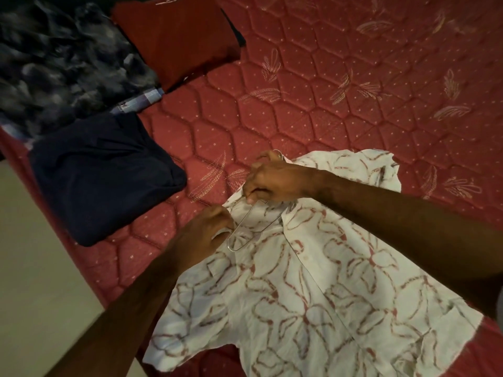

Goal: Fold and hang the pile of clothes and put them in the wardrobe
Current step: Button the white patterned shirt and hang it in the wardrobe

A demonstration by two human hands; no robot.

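Note:
A white shirt with a red-brown floral print (313, 281) lies spread on the red quilted mattress (340, 91). A thin metal wire hanger (246, 229) lies at the shirt's collar, partly inside the neck opening. My right hand (275, 180) grips the hanger's upper part near the hook, its fingers curled round the wire. My left hand (206, 232) pinches the shirt's collar edge beside the hanger's lower loop. Part of the hanger is hidden under my right hand and the fabric.
A folded dark navy garment (100, 180) lies on the mattress to the left. Behind it is a dark patterned blanket or heap of cloth (62, 61) and a red cushion (177, 36). The mattress edge and pale floor (35, 268) are at the lower left.

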